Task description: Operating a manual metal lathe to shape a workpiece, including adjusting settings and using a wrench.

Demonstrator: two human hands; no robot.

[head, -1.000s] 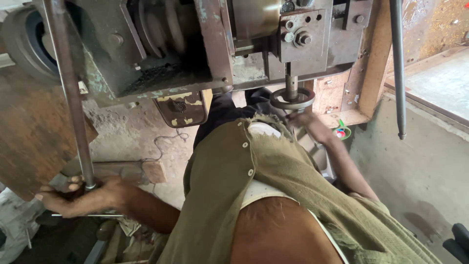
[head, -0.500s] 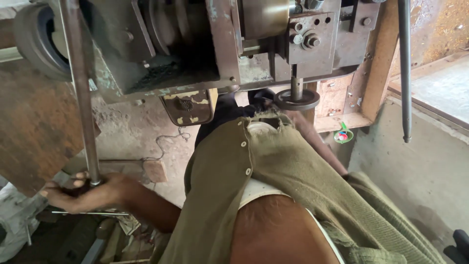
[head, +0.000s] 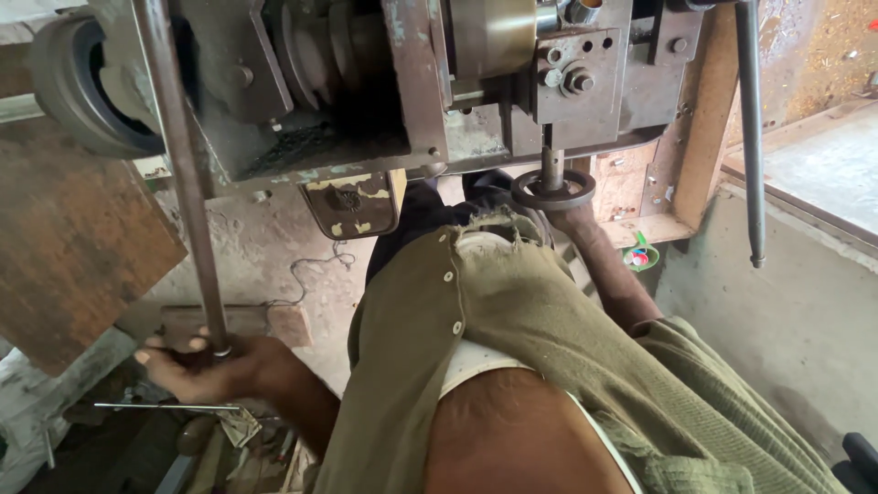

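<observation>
The left hand [head: 215,370] wraps closed around the long steel lever [head: 183,174], bracing it; the right hand's grip under the handwheel [head: 552,190] stays hidden.

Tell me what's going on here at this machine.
A person in an olive shirt sits at a worn metal machine. Their left hand grips the lower end of a long steel lever rod at the machine's left. Their right arm reaches forward to a small round handwheel under the machine's head; the right hand itself is mostly hidden behind it.
</observation>
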